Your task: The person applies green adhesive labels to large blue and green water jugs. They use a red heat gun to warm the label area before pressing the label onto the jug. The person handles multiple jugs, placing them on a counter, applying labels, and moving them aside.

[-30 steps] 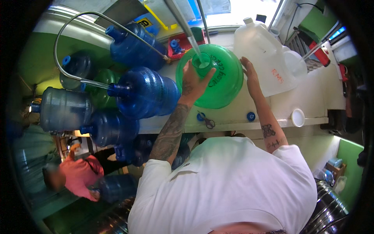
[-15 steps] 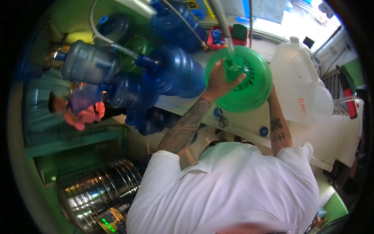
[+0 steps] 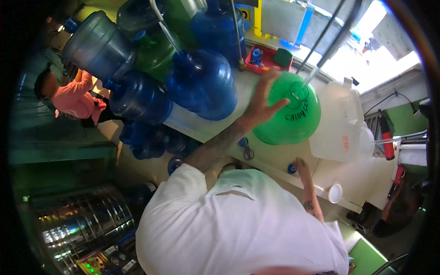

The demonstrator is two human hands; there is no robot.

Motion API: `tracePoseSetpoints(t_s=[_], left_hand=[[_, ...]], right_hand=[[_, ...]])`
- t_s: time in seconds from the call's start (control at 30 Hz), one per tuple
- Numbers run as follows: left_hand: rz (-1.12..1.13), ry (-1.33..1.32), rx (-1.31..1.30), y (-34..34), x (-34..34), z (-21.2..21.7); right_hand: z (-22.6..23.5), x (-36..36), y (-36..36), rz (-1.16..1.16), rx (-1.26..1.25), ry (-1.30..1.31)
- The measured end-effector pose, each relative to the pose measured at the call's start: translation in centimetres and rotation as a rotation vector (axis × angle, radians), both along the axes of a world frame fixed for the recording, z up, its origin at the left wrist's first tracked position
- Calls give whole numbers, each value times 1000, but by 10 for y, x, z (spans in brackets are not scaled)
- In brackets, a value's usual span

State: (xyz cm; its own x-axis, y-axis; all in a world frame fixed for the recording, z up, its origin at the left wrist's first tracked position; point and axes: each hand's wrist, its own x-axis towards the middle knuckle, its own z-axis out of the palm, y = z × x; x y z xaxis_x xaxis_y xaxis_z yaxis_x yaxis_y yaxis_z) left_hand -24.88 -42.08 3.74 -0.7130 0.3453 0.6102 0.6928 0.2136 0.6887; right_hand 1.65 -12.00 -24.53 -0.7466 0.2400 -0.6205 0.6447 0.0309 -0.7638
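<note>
Head view: left hand spreading open-fingered against the side of the green water jug — palm pressing on it, not closing around anything. Green water jug standing on the white table, a thin pipe running down into its mouth. Right hand resting on the table's front edge, just beside a small blue cap; fingers looking loosely extended, gripping nothing. Translucent white jerrycan sitting right of the green jug, touching or nearly so (hard to tell). Blue water jugs lying stacked on their sides to the left, necks pointing toward the table. Red tray sitting behind — near the window. White round lid lying near the table's right end. Another person in a pink top bending at far left.
</note>
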Motion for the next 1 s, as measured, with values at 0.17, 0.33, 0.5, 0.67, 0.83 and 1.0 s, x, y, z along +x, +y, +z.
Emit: tracePoseSetpoints(t_s=[0.17, 0.33, 0.5, 0.67, 0.83, 1.0], left_hand=[[724, -13, 161, -153, -46, 19], [660, -120, -162, -212, -97, 2], [549, -98, -47, -211, -100, -15], [544, 64, -9, -231, -103, -12], [638, 236, 341, -176, -43, 21], [23, 108, 417, -36, 65, 40]], right_hand=[[-23, 95, -9, -195, 4, -162], [-54, 148, -12, -398, -1006, 48], [-20, 114, -30, 458, 446, -354], [43, 76, -44, 107, 423, -173], [61, 92, 10, -134, 316, -91], [88, 97, 108, -381, 425, 114]])
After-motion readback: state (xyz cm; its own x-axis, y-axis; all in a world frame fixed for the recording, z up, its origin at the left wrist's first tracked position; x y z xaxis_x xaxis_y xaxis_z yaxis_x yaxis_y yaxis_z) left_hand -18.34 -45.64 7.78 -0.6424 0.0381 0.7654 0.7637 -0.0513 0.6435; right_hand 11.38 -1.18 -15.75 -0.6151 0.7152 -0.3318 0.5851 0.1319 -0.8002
